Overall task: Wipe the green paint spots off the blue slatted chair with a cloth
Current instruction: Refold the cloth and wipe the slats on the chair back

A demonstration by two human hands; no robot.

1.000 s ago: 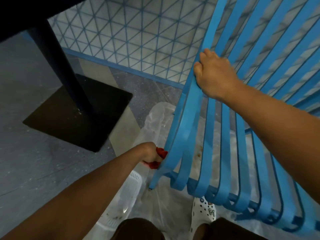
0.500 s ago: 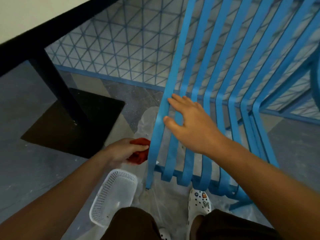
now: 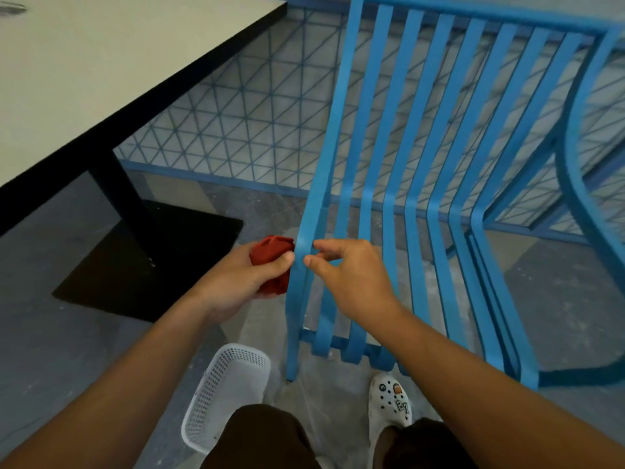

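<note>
Where the outermost slat of the blue slatted chair (image 3: 399, 184) bends from backrest into seat, both hands meet on either side of it. The left hand (image 3: 243, 282) grips a bunched red cloth (image 3: 272, 262), fingers curled round it and the thumb laid across its front, and the cloth touches the outer edge of that slat. The right hand (image 3: 355, 275) comes in from the seat side with its thumb and forefinger tips on the same slat's inner edge — whether they pinch it or only touch it cannot be told — and the other fingers loosely curled behind. The chair stands upright on a sheet of clear plastic (image 3: 324, 394) spread over the grey floor, its slats running down from the top rail and curling under at the front. No green spots can be made out on the slats at this size. A white perforated basket (image 3: 223, 390) lies on the floor just left of the chair's front leg, beside the person's white clog (image 3: 389, 414). To the left stands a pale-topped table (image 3: 84, 69) on a black pedestal with a square base — well apart from the chair — and a blue mesh fence (image 3: 243, 123) runs behind both.
</note>
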